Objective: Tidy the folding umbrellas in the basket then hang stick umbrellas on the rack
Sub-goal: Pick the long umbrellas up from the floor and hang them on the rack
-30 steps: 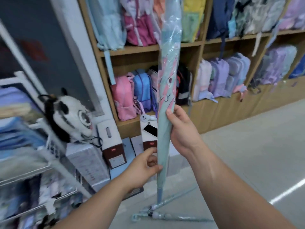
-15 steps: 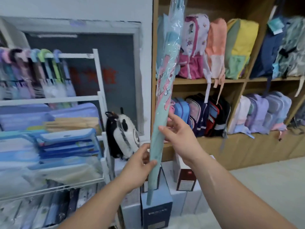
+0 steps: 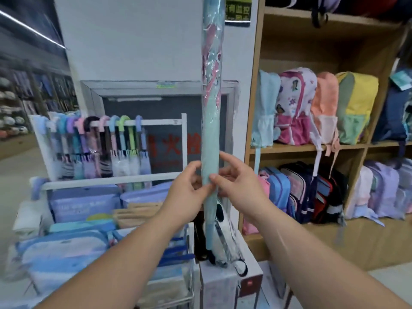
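Teal umbrella (image 3: 210,130) upright, pinched by left hand (image 3: 185,194) and right hand (image 3: 242,188).

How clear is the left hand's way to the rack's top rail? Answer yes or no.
Likely yes: nothing blocks the left hand from the bare end of the rail. But it and the right hand grip the stick umbrella.

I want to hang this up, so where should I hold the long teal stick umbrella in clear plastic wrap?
Grip the teal stick umbrella round its plain lower stretch, from either side, where the left hand and right hand pinch it. It stands upright and looks slim enough there for fingers to close round. Its handle is not in view.
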Tool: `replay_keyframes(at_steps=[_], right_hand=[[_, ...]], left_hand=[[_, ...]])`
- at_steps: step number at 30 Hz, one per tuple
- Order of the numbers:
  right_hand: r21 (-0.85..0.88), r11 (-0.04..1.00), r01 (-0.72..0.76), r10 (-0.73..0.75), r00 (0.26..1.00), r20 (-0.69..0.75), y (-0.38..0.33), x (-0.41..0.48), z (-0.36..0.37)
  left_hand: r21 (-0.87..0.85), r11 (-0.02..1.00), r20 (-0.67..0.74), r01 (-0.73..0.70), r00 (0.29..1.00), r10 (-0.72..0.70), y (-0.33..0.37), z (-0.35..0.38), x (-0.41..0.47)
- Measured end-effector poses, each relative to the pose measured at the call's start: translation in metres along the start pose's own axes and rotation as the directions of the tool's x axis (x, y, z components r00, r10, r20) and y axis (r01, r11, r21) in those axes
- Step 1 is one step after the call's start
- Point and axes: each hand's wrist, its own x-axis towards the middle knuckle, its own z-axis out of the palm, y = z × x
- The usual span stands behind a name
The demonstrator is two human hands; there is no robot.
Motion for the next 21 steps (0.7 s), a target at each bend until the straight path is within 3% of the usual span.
replay_keyframes(at_steps=[9,15,21], right_hand=[[-0.029,0.989,0.147,-0.147,0.989,0.018,0.0,0.111,0.04],[0.03,0.98,0.196,-0.196,0.98,0.026,0.003,0.199,0.051],[0.078,0.974,0.214,-0.221,0.971,0.09,-0.006,0.287,0.064]], left_hand=[[0.087,0.994,-0.097,-0.066,0.993,0.074,0.009,-0.059,0.089],[0.144,0.99,-0.007,-0.009,1.0,0.01,0.016,-0.09,0.147],[0.162,0.987,-0.127,-0.014,0.991,0.035,0.029,-0.113,0.212]])
